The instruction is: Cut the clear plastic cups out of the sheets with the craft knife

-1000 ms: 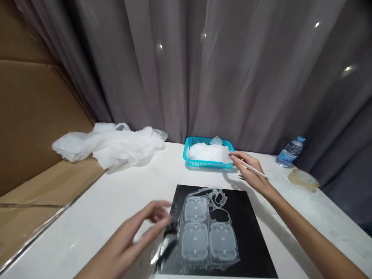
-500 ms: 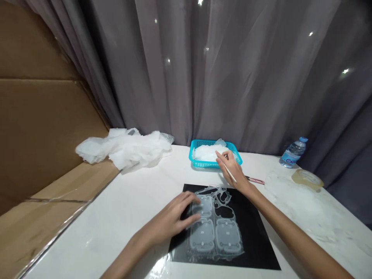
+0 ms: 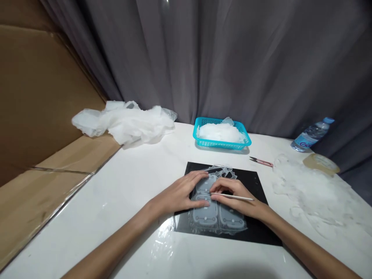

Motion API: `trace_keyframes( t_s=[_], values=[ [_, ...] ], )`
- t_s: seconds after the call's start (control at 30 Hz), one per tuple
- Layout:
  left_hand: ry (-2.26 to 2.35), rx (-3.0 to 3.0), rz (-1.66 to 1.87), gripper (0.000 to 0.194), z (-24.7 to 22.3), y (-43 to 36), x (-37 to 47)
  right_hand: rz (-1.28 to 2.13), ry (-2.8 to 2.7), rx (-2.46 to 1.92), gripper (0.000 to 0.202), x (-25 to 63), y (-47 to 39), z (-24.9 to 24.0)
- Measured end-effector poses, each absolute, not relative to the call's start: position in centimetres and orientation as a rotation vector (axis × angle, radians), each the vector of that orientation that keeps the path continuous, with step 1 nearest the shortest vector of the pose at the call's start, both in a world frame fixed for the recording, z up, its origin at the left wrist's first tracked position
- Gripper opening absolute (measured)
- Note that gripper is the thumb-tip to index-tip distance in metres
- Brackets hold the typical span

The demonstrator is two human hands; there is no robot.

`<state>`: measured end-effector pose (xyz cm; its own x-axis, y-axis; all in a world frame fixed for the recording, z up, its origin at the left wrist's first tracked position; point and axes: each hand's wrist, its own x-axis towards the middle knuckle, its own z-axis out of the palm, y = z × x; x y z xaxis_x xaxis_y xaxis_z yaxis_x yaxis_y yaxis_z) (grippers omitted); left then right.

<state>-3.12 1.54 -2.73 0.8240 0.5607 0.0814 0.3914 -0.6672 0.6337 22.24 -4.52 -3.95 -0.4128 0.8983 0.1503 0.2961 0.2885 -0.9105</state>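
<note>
Currently, the right hand (image 3: pixel 242 206) pinches a white stick (image 3: pixel 244 198) over clear plastic (image 3: pixel 205 217), where the left hand (image 3: pixel 183 193) lies loosely spread.

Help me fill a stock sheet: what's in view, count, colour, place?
curtain: one stretch, grey, back
cardboard: count unclear, brown, far left
table: one, white, middle to front
sheeting: one heap, white, back left
basket: one, turquoise, back middle
soft pile: one, white, in the basket
bottle: one, clear, blue cap, back right
tape roll, probably: one, yellowish, near the bottle
board: one, black, front middle
snips: one, pinkish, dark blades, behind board, right
film: count unclear, clear, right side
panels: three, greyish, on the board
strands: one tangle, clear, board's far edge
stick: one, white, in right hand
left hand: one, bare, on panels
right hand: one, bare, gripping the stick
</note>
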Motion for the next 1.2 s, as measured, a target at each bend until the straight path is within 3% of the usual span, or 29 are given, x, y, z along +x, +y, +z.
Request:
trace_keyframes(
  t_s=[0.7,1.0,1.2],
  values=[
    [0.704,2.369,0.374,0.080,-2.8,1.6,-2.8,0.903,-2.007,-0.984,0.010,22.1,-5.0,-5.2],
    [0.748,2.327,0.373,0.099,-2.9,1.5,-2.7,0.116,-2.323,-0.812,0.012,21.2,-5.7,-6.1],
    [0.749,2.379,0.339,0.094,-3.0,1.3,-2.7,0.069,-2.406,-0.847,0.011,22.2,-6.1,-6.9]
  ],
)
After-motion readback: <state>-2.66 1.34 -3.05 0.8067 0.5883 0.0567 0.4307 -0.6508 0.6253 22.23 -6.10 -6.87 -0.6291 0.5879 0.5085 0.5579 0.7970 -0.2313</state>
